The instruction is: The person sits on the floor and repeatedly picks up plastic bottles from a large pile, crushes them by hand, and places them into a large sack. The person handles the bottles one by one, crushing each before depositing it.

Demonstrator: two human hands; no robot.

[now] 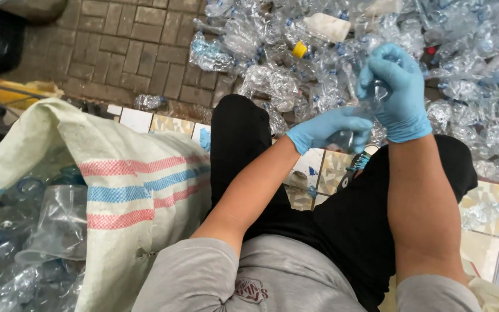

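1. Bottle (358, 118), clear and crushed, sits between both gloved hands above my knees.
2. Head view: left hand (326, 128) is clamped on its body; right hand (393, 92) pinches its upper end, probably working on the cap.
3. Next, I judge, a firm twist, left grip steady; sack (128, 190) gapes beside my left leg.

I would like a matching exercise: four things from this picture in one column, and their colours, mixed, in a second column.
Things:
1. gloves on the left hand and right hand
2. bottle cap in the pile of bottles
3. trousers
4. woven sack

Colours:
A. black
B. pale with red and blue stripes
C. blue
D. yellow

Pairs: 1-C, 2-D, 3-A, 4-B
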